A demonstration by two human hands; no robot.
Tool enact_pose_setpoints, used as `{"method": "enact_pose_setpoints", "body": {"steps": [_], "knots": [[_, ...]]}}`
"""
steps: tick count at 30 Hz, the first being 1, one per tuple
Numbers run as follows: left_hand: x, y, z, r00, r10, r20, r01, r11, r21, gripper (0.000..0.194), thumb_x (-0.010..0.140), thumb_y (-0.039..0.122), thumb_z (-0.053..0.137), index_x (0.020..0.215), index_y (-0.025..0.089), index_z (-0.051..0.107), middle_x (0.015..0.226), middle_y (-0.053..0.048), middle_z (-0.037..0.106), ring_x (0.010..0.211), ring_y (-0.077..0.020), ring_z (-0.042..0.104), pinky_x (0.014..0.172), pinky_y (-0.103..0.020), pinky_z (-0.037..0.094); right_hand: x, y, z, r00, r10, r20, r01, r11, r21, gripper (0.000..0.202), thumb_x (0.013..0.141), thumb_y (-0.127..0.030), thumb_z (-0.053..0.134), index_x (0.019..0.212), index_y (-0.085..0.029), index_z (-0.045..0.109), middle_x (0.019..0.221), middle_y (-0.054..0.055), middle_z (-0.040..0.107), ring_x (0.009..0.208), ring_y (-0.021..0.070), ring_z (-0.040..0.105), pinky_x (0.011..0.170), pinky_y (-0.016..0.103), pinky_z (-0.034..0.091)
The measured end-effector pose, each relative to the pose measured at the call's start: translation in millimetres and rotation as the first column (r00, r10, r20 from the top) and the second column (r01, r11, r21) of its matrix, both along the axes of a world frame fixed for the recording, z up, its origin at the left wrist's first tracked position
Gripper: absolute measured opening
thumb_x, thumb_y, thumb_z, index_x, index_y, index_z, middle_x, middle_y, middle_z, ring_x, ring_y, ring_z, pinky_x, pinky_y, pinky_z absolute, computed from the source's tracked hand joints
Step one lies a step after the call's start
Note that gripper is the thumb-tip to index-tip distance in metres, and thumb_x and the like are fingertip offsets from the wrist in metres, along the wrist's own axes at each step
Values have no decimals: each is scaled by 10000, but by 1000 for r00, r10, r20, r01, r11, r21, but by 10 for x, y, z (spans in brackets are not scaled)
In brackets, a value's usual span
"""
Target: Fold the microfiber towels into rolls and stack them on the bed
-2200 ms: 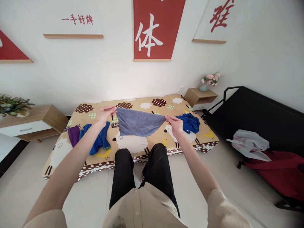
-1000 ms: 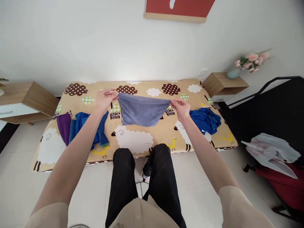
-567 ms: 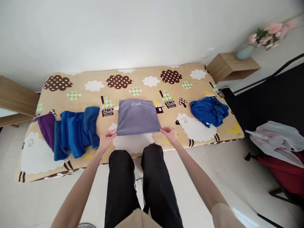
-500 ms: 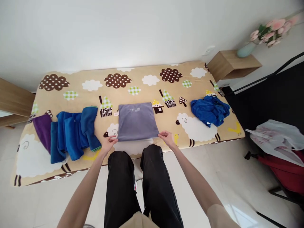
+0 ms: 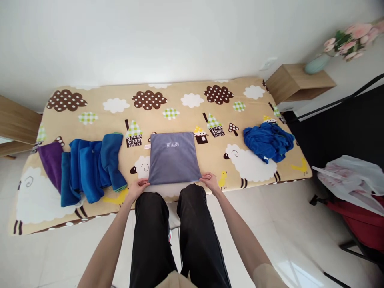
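A grey-purple cushion cover (image 5: 174,162) lies flat on the patterned bedspread (image 5: 180,118) in front of my knees. White "HAPPY LIFE" lettering shows upside down near its far edge, and a small pale tag sticks out on its left side. My left hand (image 5: 138,188) pinches the near left corner. At the near right corner, the fingers of my right hand (image 5: 210,181) are closed on the cloth. Both hands rest low, close to the bed's front edge.
Several folded blue cloths (image 5: 90,170) lie on the left, beside a purple cloth (image 5: 51,164). A crumpled blue cloth heap (image 5: 268,142) sits on the right. Beyond the bed are a wooden box shelf (image 5: 297,82) with a vase (image 5: 317,64) and a plastic bag (image 5: 351,176).
The cover's near edge has come slightly toward me, with both hands still at its corners. The view has shifted a little.
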State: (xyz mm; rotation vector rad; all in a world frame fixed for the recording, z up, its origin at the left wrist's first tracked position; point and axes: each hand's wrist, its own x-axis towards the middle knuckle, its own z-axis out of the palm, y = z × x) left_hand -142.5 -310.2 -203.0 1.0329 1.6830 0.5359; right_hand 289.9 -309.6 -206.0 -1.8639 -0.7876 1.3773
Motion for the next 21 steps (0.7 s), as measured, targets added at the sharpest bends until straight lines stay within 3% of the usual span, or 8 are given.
{"method": "enact_pose_setpoints", "body": {"steps": [6, 12, 16, 21], "knots": [[19, -84, 136, 998, -22, -51, 20, 999, -40, 538, 519, 642, 857, 858, 238, 752, 970, -96, 789, 987, -326, 737, 931, -411, 578, 64, -137, -51, 999, 52, 3, -52, 999, -8, 459, 434, -335, 937, 664, -222, 557, 642, 6, 717, 442, 126, 518, 387, 255, 402], [12, 46, 164, 992, -117, -41, 112, 987, -116, 580, 518, 651, 846, 873, 203, 751, 928, -94, 790, 1004, -330, 732, 946, -394, 552, 17, 8, 74, 993, 120, -4, -120, 992, -45, 459, 452, -301, 929, 771, -216, 610, 587, -30, 677, 485, 134, 540, 373, 221, 372], [72, 390, 242, 995, -95, 6, 95, 990, -100, 587, 558, 654, 830, 904, 185, 761, 950, -95, 782, 979, -297, 718, 872, -347, 549, -15, 324, 191, 991, 136, 2, -136, 990, -47, 475, 528, -368, 923, 856, -193, 627, 624, -21, 678, 489, 106, 515, 360, 197, 340], [245, 1158, 239, 993, -29, 113, 39, 996, -85, 517, 614, 618, 821, 833, 160, 724, 827, -89, 733, 759, -207, 668, 719, -310, 536, -52, 1023, 142, 990, 137, 38, -138, 990, 6, 463, 605, -409, 900, 912, -184, 637, 580, -60, 605, 462, 76, 456, 359, 173, 323]]}}
